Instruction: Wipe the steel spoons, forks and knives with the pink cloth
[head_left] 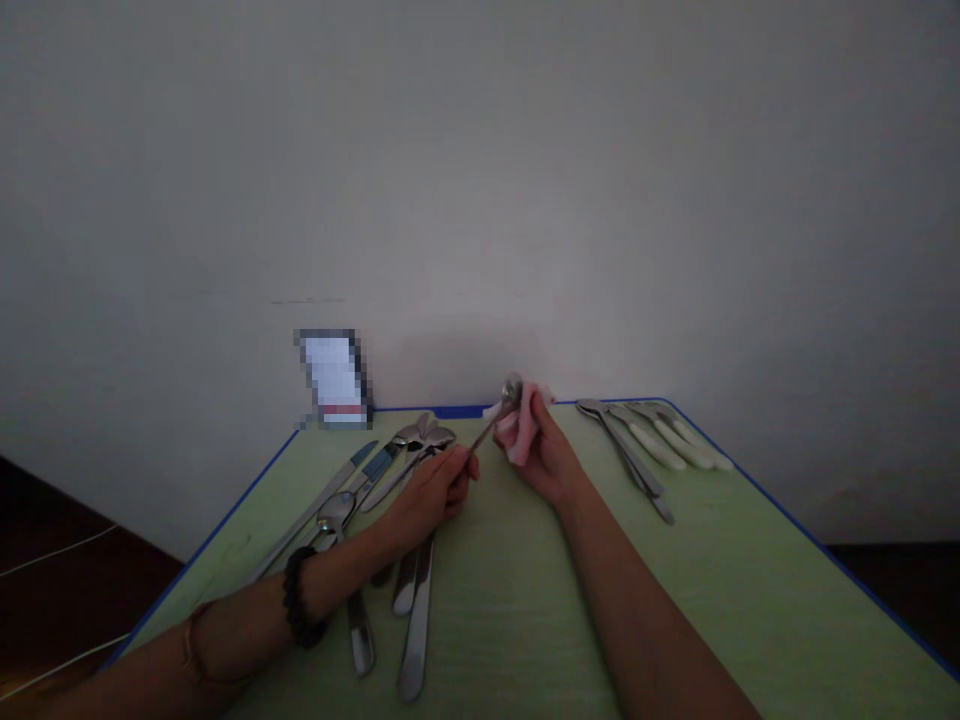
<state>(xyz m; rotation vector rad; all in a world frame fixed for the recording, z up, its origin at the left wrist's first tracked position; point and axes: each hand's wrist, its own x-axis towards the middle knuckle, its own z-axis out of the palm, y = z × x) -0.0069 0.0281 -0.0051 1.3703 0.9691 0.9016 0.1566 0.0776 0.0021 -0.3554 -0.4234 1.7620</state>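
Observation:
My left hand (437, 490) is closed around the handle of a metal spoon (511, 388), which points up and to the right. In my right hand (550, 455) is a pink and white cloth (523, 428), bunched against the spoon near its bowl. Both hands are raised over the middle of the table. Beneath and beside my left forearm lie several metal spoons (424, 435) and knives (319, 515), partly hidden by the arm. Other handles (416, 640) stick out toward me below the left wrist.
The green table (495, 620) has a blue edge and meets a pale wall (480, 200). At the back left stands a lit, blurred-out screen (334, 378). To the right lie metal spoons (626, 460) and white-handled cutlery (660, 440). White cables (60, 550) run at far left.

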